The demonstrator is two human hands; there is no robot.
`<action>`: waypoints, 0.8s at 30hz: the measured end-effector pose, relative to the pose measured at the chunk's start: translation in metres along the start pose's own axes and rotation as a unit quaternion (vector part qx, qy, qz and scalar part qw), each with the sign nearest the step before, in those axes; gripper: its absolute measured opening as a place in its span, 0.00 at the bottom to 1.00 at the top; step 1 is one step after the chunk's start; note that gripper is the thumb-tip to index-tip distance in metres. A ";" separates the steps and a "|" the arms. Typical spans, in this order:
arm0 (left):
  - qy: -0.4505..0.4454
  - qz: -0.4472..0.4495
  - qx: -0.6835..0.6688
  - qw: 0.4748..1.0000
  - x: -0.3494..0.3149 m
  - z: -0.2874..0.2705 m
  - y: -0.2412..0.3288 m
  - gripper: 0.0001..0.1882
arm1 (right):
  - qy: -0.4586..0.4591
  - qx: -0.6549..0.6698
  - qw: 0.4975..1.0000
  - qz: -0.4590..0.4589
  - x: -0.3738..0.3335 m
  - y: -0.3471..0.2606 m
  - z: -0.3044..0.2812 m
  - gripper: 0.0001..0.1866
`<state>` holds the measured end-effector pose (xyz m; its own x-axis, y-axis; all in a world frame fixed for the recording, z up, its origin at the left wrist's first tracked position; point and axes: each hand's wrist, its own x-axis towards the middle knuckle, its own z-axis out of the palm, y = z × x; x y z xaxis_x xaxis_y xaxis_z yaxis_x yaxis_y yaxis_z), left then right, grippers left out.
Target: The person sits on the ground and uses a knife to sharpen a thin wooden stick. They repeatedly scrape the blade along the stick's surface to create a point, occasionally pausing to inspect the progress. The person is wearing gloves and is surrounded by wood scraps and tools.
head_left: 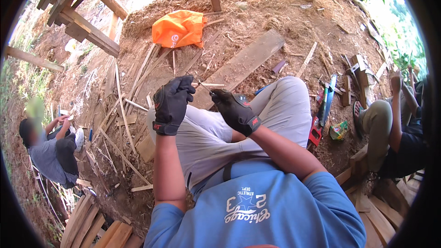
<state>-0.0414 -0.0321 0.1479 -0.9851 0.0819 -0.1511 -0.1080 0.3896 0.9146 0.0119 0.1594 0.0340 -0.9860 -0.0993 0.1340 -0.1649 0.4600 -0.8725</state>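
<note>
Both my hands wear black work gloves and are raised above my lap. My left hand (172, 103) has its fingers curled together; what they hold, if anything, is too small to name. Close by on the right, my right hand (234, 111) pinches a thin dark strand (203, 83), which slants up toward the left fingertips. Whether the strand reaches the left fingers is unclear. A pale thin stick (212, 85) shows in the gap between the gloves; I cannot tell whether it is held or lies on the ground behind.
A wide plank (252, 59) and an orange bag (178, 28) lie ahead on shavings-strewn ground. To my right are a red-handled saw (315, 132) and a crumpled colourful packet (339, 130). One person (53, 151) sits at left, another (390, 124) at right. Timber (87, 222) lies at lower left.
</note>
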 end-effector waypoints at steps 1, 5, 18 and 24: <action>0.007 -0.006 0.018 1.000 -0.003 0.001 0.001 0.18 | 0.000 -0.011 1.000 0.010 -0.004 0.007 0.004 0.17; 0.017 -0.008 0.034 0.999 -0.007 0.002 0.002 0.19 | -0.001 -0.043 0.999 -0.013 -0.007 -0.001 0.007 0.16; 0.009 0.025 0.007 1.000 -0.008 0.016 0.004 0.17 | 0.035 -0.061 0.997 -0.017 -0.014 -0.002 -0.004 0.14; -0.018 0.026 0.071 0.997 -0.015 0.015 0.008 0.17 | -0.040 -0.066 0.994 0.074 -0.013 0.037 -0.008 0.16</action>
<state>-0.0254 -0.0164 0.1513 -0.9831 0.1379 -0.1201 -0.0336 0.5096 0.8598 0.0188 0.1853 0.0037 -0.9953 -0.0904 -0.0335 -0.0260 0.5866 -0.8095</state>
